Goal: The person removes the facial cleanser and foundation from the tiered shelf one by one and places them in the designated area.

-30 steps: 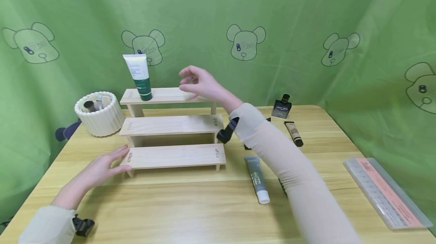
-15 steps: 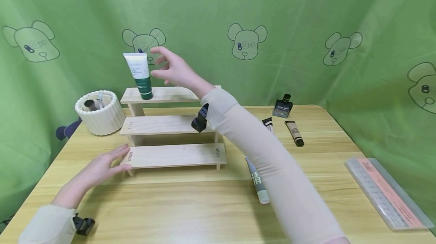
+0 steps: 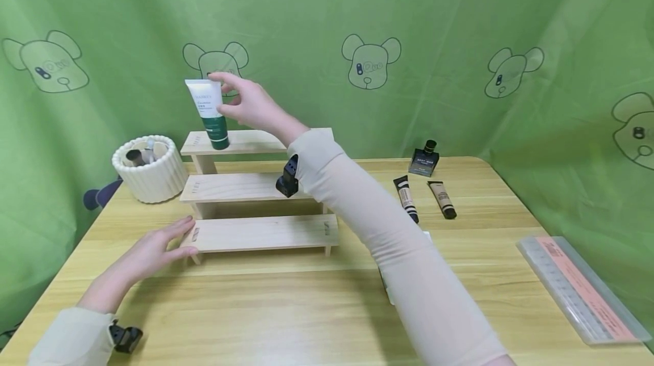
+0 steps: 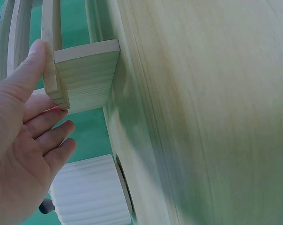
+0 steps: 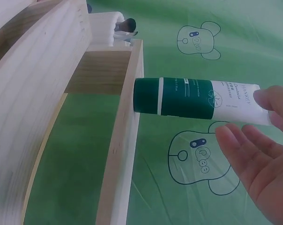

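Note:
A white-and-green squeeze tube [image 3: 208, 106] stands cap down on the top tier of a three-tier wooden display stand [image 3: 255, 234]. My right hand [image 3: 250, 104] is at the tube's upper right, one fingertip at its top corner. In the right wrist view one digit overlaps the tube's white end, while the other fingers are spread below it with a gap. My left hand [image 3: 153, 252] rests against the stand's lower left end, fingers extended. The left wrist view shows its thumb [image 4: 33, 61] along the edge of a wooden board.
A ribbed white pot [image 3: 153, 176] with brushes stands left of the stand. To the right are a black tube [image 3: 406, 198], a beige tube [image 3: 441, 200], a dark bottle [image 3: 424, 160] and a clear ruler pack [image 3: 579, 289]. My right sleeve hides another item.
My right hand has moved left from above the top tier's right side to the white-and-green tube. The tube and my left hand stay in place.

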`<move>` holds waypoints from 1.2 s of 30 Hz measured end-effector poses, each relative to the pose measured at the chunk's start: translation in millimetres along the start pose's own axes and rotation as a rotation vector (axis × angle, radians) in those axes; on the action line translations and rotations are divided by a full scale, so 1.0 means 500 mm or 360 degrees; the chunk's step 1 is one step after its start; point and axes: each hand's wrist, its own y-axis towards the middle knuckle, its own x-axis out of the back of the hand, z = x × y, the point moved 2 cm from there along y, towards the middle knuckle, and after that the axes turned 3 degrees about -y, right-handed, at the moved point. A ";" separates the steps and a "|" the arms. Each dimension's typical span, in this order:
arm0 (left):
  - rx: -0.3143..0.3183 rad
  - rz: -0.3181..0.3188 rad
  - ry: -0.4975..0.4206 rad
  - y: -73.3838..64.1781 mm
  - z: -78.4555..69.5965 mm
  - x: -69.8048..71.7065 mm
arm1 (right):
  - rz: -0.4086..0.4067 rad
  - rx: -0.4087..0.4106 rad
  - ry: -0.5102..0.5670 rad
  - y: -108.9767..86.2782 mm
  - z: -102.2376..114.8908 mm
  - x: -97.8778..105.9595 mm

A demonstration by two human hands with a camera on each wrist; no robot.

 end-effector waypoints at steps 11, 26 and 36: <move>-0.0016 -0.0007 0.0001 0.000 0.003 0.001 | -0.0224 0.0150 -0.0012 -0.009 -0.011 -0.002; -0.0012 -0.0002 0.0016 0.002 0.010 0.002 | -0.0393 0.0211 0.0121 -0.030 -0.023 -0.005; -0.0014 -0.0009 0.0015 0.002 0.006 0.002 | -0.0418 0.0213 0.0287 -0.062 -0.028 0.006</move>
